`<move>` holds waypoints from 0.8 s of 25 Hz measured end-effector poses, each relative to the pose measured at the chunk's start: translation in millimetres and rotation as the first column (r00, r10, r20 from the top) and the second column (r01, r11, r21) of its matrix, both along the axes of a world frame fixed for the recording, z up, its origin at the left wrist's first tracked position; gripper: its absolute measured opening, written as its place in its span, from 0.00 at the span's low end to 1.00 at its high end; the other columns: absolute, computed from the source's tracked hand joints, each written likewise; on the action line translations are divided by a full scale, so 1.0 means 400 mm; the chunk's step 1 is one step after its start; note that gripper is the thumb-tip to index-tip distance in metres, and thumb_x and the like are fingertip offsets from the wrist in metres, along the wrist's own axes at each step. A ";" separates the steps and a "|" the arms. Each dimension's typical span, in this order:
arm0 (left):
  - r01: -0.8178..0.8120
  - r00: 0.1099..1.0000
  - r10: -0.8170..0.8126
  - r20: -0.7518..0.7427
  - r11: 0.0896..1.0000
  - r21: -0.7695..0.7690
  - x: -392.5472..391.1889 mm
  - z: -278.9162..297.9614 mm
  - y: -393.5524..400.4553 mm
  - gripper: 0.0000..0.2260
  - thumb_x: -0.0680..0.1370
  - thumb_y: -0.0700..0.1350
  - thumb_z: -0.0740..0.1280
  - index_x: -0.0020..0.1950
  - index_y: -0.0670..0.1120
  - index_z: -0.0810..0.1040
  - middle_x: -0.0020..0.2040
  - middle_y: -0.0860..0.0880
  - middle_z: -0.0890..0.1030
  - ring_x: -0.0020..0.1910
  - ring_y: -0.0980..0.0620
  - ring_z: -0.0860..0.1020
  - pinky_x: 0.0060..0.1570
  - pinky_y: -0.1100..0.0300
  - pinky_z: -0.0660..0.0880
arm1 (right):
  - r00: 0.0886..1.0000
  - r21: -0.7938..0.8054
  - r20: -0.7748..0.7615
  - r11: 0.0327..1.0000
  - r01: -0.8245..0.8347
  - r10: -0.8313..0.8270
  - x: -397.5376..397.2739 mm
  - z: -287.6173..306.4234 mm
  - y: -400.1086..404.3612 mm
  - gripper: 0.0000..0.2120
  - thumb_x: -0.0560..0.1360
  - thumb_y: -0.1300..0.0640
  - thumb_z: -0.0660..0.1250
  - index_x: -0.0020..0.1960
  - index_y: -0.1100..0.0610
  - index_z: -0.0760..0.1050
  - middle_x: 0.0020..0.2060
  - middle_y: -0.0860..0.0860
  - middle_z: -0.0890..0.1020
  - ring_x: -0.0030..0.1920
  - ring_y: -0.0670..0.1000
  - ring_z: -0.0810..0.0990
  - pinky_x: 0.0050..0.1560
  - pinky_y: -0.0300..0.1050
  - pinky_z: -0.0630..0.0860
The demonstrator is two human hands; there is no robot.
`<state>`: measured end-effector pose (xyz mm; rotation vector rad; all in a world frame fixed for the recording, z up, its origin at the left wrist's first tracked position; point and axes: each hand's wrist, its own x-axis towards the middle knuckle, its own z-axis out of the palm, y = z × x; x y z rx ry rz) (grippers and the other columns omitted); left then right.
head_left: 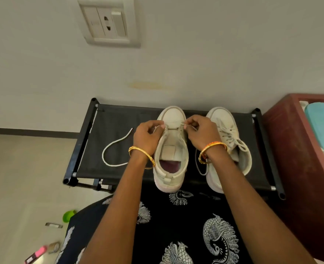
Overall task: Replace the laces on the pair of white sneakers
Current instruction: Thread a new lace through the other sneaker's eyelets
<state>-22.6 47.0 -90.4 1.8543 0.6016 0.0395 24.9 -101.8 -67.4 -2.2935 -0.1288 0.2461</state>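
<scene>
Between both hands (147, 136), unlaced sneaker (171, 149), lace (189, 126) pinched

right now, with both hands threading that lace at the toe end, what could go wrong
1. The lace tails look uneven: one loops far out left, so the ends may not match.
2. The left sneaker has its heel over the black rack's front edge; a hard pull might tip it off.
3. The left hand and right hand pinch only thin lace; either grip could slip.
</scene>
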 end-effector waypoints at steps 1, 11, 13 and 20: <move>-0.007 1.000 0.007 0.008 1.000 -0.002 -0.002 -0.010 0.001 0.08 0.76 0.46 0.67 0.53 0.48 0.82 0.53 0.48 0.81 0.52 0.50 0.79 0.56 0.51 0.77 | 1.000 -0.011 0.007 1.000 -0.010 0.011 0.001 -0.003 0.001 0.05 0.76 0.60 0.65 0.49 0.56 0.79 0.42 0.49 0.77 0.43 0.46 0.74 0.44 0.37 0.68; 0.111 0.994 -0.110 -0.023 0.994 0.019 -0.015 0.010 0.014 0.06 0.77 0.44 0.67 0.51 0.45 0.81 0.46 0.50 0.82 0.46 0.55 0.79 0.50 0.61 0.76 | 0.995 0.023 -0.089 0.999 0.035 -0.033 0.012 0.002 -0.019 0.04 0.77 0.62 0.62 0.45 0.56 0.75 0.39 0.49 0.77 0.43 0.50 0.77 0.46 0.40 0.72; 0.102 0.994 -0.100 -0.035 0.993 0.057 -0.012 0.012 0.007 0.06 0.78 0.44 0.66 0.51 0.45 0.81 0.46 0.49 0.82 0.44 0.55 0.78 0.46 0.63 0.75 | 0.993 0.061 -0.092 0.994 0.086 -0.080 0.009 -0.006 -0.019 0.04 0.76 0.63 0.63 0.45 0.57 0.75 0.39 0.52 0.78 0.45 0.54 0.79 0.50 0.47 0.77; -0.002 0.999 0.010 -0.042 0.981 0.194 -0.015 0.027 -0.025 0.03 0.80 0.42 0.62 0.47 0.47 0.74 0.53 0.45 0.78 0.48 0.52 0.76 0.48 0.62 0.73 | 0.978 0.164 -0.111 0.968 0.191 -0.174 0.005 -0.028 -0.004 0.11 0.74 0.65 0.63 0.37 0.52 0.73 0.40 0.53 0.81 0.46 0.57 0.82 0.51 0.58 0.79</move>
